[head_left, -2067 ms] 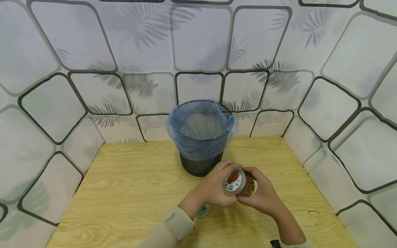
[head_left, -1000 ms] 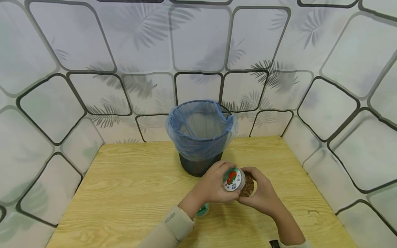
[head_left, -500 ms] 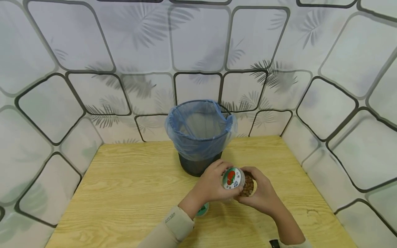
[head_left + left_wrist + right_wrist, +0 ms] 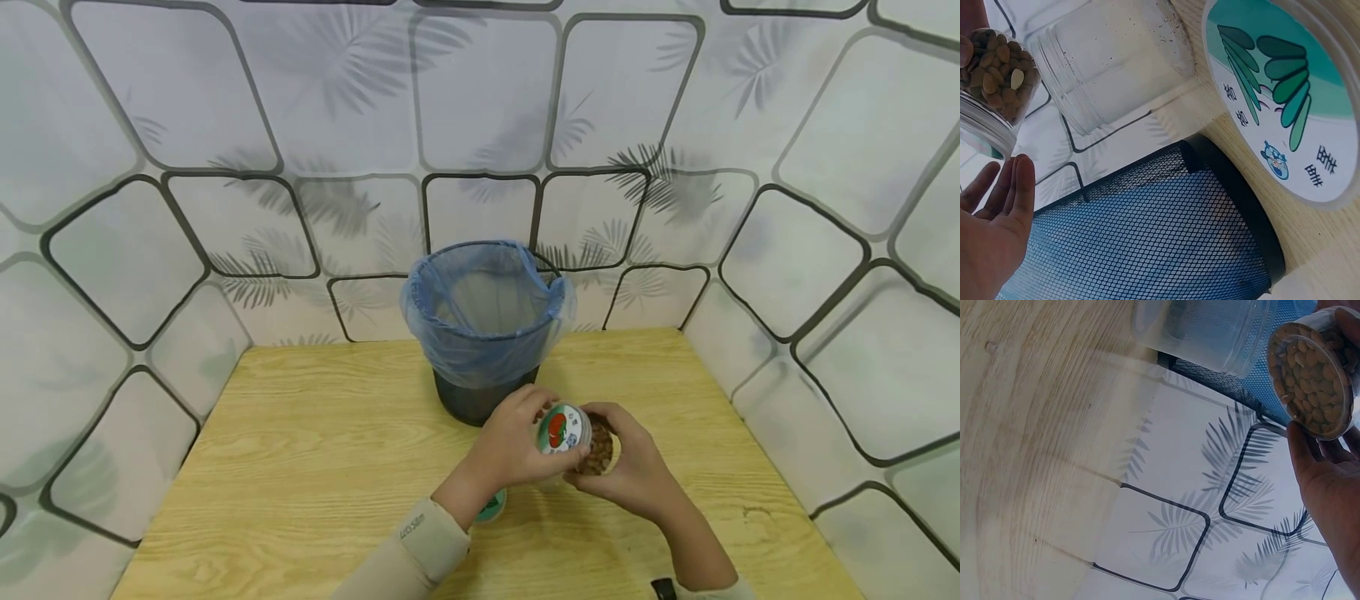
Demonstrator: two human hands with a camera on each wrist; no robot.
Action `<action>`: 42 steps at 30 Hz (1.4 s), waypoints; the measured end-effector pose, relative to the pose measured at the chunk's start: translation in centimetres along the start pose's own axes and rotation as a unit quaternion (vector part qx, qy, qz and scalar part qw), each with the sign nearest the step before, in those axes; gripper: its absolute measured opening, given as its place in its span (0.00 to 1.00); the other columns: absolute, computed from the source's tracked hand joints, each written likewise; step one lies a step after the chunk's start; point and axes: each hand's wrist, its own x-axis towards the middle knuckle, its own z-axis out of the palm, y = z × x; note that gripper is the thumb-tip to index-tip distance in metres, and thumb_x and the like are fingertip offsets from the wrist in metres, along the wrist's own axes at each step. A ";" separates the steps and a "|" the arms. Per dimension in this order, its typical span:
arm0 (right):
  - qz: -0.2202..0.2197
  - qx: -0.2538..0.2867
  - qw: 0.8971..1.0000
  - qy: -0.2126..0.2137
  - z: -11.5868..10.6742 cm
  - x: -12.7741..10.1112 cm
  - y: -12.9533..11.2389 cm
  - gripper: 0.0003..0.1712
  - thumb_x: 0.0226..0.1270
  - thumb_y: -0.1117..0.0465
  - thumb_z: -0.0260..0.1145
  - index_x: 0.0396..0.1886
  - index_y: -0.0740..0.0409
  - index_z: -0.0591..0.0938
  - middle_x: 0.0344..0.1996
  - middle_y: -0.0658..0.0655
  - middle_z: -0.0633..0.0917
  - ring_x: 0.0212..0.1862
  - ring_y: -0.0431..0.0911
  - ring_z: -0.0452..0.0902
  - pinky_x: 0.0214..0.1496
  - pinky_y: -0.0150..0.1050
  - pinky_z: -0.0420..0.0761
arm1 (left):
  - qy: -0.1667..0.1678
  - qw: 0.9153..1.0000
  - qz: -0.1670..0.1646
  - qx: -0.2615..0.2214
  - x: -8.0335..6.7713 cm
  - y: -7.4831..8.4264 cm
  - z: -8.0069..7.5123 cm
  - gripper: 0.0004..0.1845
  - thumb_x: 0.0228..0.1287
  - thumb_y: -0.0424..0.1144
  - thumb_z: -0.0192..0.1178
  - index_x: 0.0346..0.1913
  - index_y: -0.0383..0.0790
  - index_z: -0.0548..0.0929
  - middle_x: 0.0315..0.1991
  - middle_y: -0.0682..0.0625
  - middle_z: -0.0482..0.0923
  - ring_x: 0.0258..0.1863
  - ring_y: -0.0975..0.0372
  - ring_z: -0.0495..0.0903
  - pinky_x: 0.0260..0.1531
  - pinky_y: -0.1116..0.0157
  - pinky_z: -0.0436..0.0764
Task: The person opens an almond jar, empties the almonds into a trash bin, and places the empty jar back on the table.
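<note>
Clear plastic almond jar point(image 4: 600, 451), lower right of centre; right hand point(image 4: 642, 473) curled round it, left hand point(image 4: 512, 446) grasping red-fruit-print lid point(image 4: 558, 428).

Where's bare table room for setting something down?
Widest: the yellow wooden table left of the blue-lined black mesh bin. Another: between the right hand and the table's right edge. Crowded: around the left hand, with an empty-looking clear jar and round green-white lid.

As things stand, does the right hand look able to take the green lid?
Probably not: the right hand grips the jar of almonds, so it would likely need to let go first, and the left arm partly covers the green lid in the head view.
</note>
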 end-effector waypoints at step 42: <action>-0.002 0.004 1.000 0.003 -0.1 -0.1 -0.1 0.47 0.49 0.60 0.90 0.69 0.46 0.76 0.60 0.46 0.82 0.59 0.39 0.80 0.63 0.32 0.81 | -0.068 0.995 0.020 -0.077 -0.3 -0.4 0.1 0.40 0.57 0.45 0.76 0.73 0.48 0.74 0.64 0.54 0.74 0.59 0.61 0.77 0.57 0.64 0.84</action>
